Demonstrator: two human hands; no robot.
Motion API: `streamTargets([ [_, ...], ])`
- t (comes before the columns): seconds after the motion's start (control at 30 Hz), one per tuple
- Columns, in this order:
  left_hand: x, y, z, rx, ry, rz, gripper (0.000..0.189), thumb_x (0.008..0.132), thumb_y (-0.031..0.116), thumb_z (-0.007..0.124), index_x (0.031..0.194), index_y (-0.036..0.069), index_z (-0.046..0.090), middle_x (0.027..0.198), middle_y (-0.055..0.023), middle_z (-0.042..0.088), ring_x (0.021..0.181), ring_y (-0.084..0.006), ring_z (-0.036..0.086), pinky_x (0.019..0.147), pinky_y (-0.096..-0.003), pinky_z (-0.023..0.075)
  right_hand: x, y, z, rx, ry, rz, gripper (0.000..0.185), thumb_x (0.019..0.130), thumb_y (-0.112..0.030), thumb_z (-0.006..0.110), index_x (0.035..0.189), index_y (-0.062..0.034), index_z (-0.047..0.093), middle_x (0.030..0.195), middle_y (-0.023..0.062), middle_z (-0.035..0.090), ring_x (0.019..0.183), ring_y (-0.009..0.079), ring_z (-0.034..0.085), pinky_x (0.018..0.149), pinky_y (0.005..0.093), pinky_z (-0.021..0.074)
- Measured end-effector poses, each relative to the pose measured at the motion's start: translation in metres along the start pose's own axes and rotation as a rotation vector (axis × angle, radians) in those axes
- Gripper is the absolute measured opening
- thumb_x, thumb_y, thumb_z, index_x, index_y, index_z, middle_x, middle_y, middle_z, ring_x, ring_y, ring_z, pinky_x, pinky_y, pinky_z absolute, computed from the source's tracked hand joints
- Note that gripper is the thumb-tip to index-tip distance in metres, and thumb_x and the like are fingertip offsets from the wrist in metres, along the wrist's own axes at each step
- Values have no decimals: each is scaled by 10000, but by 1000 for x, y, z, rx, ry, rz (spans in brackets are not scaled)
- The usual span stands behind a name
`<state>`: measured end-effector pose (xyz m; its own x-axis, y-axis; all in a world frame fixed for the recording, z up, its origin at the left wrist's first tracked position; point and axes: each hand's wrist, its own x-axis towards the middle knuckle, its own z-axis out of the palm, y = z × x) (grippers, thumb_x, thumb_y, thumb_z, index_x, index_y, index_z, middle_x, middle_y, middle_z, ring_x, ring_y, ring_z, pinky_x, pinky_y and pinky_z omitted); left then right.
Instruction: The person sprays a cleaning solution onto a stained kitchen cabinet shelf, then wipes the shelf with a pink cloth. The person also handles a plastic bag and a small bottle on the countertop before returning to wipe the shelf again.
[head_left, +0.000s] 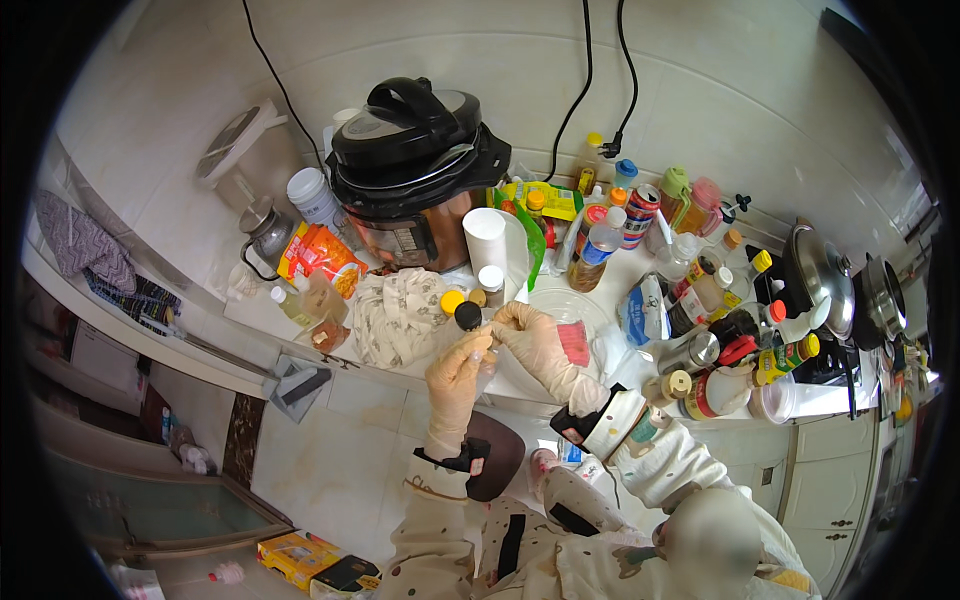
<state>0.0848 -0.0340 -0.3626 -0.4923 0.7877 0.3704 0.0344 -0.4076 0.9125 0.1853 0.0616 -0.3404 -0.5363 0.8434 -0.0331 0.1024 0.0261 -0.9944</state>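
My left hand (455, 371), in a thin translucent glove, is raised at the counter's front edge. Its fingers are closed around a small clear bottle (487, 364), mostly hidden by the hand. A black cap (469, 316) shows just beyond the fingertips; whether it belongs to that bottle is unclear. My right hand (529, 337), also gloved, meets the left fingertips with bent fingers. What it pinches, if anything, is hidden. Close behind stand a yellow-capped container (451, 302) and a white-capped jar (491, 279). A red ribbed piece (574, 343) lies by my right hand, near a clear round dish (570, 301).
A black electric pressure cooker (420, 172) stands at the back, beside a white cylinder (486, 236). Left of my hands lies a bunched patterned cloth (397, 319). Several bottles, including one with brown liquid (596, 255), crowd the right, before a lidded steel pan (821, 277).
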Motion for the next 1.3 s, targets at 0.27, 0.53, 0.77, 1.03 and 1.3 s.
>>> streamTargets([
  [0.27, 11, 9, 7, 706, 70, 374, 412, 723, -59, 590, 1116, 62, 606, 825, -63, 581, 690, -187, 563, 621, -276, 457, -24, -8, -3, -101, 55, -421, 96, 742, -29, 668, 809, -18, 602, 756, 31, 577, 701, 124, 544, 640, 246, 443],
  [0.53, 9, 8, 10, 681, 73, 375, 407, 709, -34, 571, 1105, 52, 608, 824, -89, 555, 719, -230, 553, 641, -296, 454, -26, -28, 3, -243, -9, -650, 100, 701, -56, 694, 788, -52, 645, 806, 43, 568, 764, 185, 564, 690, 274, 461],
  [0.77, 11, 16, -2, 705, -11, 339, 223, 791, 2, 583, 1010, 18, 623, 854, -103, 566, 709, -225, 559, 601, -300, 448, -15, -37, -8, -294, 38, -635, 132, 731, -102, 656, 858, -66, 663, 865, 63, 592, 812, 215, 592, 723, 292, 482],
  [1.03, 15, 41, -7, 685, -133, 207, 141, 813, 7, 540, 930, -24, 612, 782, -97, 544, 703, -208, 533, 627, -286, 424, -3, -29, -6, -673, -103, -840, 122, 688, -162, 600, 775, -77, 608, 771, 80, 576, 755, 250, 577, 671, 342, 461],
  [1.3, 20, 54, -12, 700, -192, 36, 155, 843, 31, 525, 950, -40, 610, 826, -93, 555, 756, -188, 540, 674, -266, 429, -14, -24, -8, -588, -14, -865, 78, 742, -156, 565, 777, -87, 578, 777, 65, 554, 741, 240, 565, 665, 341, 460],
])
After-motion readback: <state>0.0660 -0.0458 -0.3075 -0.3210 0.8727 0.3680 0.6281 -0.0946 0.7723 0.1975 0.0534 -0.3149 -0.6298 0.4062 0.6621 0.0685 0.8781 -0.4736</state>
